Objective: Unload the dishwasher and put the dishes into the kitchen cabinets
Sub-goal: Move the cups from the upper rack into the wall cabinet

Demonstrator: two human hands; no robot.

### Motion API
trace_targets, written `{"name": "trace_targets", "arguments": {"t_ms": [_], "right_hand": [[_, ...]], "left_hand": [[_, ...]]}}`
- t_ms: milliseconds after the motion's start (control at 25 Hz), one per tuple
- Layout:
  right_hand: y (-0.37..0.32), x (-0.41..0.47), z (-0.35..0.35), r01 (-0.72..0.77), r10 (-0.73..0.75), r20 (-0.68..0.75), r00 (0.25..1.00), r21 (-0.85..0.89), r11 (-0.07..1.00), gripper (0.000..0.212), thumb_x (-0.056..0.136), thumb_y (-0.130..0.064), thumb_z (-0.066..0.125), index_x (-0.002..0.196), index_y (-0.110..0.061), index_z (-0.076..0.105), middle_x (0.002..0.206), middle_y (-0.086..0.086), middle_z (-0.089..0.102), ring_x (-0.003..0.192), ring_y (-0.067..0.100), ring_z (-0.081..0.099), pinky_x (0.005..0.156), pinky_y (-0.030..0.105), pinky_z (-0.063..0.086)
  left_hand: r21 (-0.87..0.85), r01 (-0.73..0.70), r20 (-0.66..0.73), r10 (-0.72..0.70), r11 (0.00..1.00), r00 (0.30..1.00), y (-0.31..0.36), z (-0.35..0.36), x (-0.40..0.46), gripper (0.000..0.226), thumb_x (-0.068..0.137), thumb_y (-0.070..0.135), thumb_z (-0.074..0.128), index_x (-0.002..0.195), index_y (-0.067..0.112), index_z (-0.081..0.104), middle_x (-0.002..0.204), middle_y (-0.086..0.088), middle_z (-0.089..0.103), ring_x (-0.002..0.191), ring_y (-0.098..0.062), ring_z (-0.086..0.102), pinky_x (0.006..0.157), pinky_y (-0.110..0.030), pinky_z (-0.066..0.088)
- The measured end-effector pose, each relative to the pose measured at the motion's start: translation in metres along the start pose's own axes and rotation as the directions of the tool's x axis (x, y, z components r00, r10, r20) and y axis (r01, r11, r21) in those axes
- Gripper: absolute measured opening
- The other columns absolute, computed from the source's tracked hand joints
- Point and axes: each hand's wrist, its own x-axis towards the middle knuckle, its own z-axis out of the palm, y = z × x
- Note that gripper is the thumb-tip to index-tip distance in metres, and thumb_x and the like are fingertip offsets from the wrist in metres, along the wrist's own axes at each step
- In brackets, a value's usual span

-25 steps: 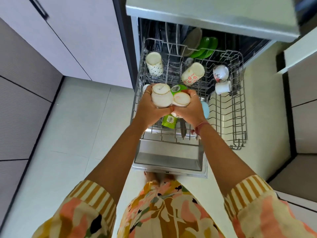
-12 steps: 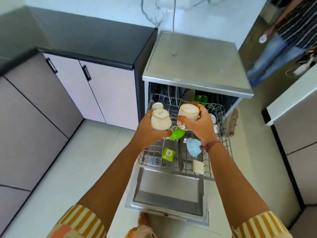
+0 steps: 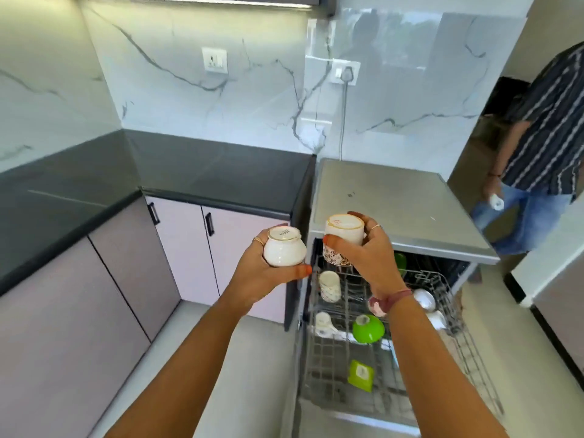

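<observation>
The white cup (image 3: 284, 250) sat upside down in the person's left hand (image 3: 265, 273), base up, the fingers curled under and around its round belly and the thumb closing the front. I took it that it was held that way because that is how it stood in the rack, mouth down to drain. The patterned cup (image 3: 343, 240) was inverted too, in the right hand (image 3: 371, 257), whose fingers wrapped its side from the right with the thumb pressed on the near wall. Both cups were held out in front at about the height of the dishwasher top (image 3: 395, 203), apart from each other and clear of the rack, one to a hand, so that neither could knock the other.

Below the right forearm the pulled-out wire rack (image 3: 467, 349) held more: a pale mug (image 3: 329, 286) lying on its side, a green bowl (image 3: 368, 328) turned down, a small green container (image 3: 360, 376), and a white bowl (image 3: 423, 299) near the far right edge. So the unloading looked well short of finished.

To the left ran a dark countertop (image 3: 202, 172) over pink lower cabinet doors (image 3: 186, 248), all closed; a door would need opening with both hands full. Another person (image 3: 543, 147) stood off to the right.
</observation>
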Motion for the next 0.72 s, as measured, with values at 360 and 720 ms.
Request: {"name": "trace_targets", "arguments": {"t_ms": [360, 720], "right_hand": [[-0.097, 0.057, 0.206, 0.122, -0.119, -0.031, 0.992, 0.132, 0.984, 0.030, 0.068, -0.015, 0.084, 0.089, -0.026, 0.065, 0.092, -0.002, 0.072, 0.081, 0.013, 0.069, 0.071, 0.025, 0.057], [-0.159, 0.162, 0.318, 0.195, -0.197, 0.011, 0.980, 0.096, 0.976, 0.024, 0.070, -0.027, 0.082, 0.090, -0.024, 0.069, 0.086, -0.005, 0.073, 0.079, 0.012, 0.071, 0.065, 0.022, 0.056]], "left_hand": [[-0.013, -0.125, -0.070, 0.124, 0.992, 0.990, 0.062, -0.219, 0.086, 0.073, 0.051, 0.024, 0.087, 0.118, 0.017, 0.060, 0.105, -0.008, 0.071, 0.100, -0.025, 0.067, 0.082, -0.032, 0.056], [-0.020, -0.226, -0.113, 0.222, 0.974, 0.968, 0.112, -0.318, 0.186, 0.051, 0.065, 0.010, 0.085, 0.110, 0.020, 0.061, 0.098, 0.000, 0.070, 0.085, -0.007, 0.065, 0.064, -0.009, 0.048]]}}
